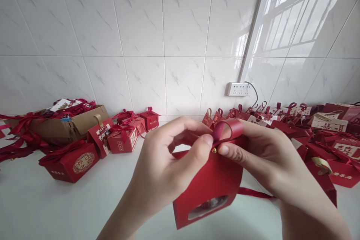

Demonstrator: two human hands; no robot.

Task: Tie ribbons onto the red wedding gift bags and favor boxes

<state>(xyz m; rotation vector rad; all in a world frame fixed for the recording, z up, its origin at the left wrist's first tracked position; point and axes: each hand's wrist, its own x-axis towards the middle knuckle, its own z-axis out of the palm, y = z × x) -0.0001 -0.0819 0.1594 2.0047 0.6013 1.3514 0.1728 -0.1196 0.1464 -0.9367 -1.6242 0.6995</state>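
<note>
A red gift box (208, 187) with a clear oval window hangs between my two hands, tilted, above the white table. At its top a dark red ribbon (236, 128) forms a loop, and a small gold bell (214, 150) sits just below it. My left hand (174, 157) pinches the ribbon from the left, thumb beside the bell. From the right, my right hand (261, 153) closes on the ribbon, its thumb tip next to the bell. A ribbon tail (254, 193) runs out to the right behind the box. Some fingertips are hidden behind the ribbon and box.
On the left of the white table (112, 202) stand several red boxes (71, 163) and a brown carton (81, 122) full of ribbons. Many red and cream boxes (344, 150) crowd the right side. A power strip (239, 89) is on the tiled wall.
</note>
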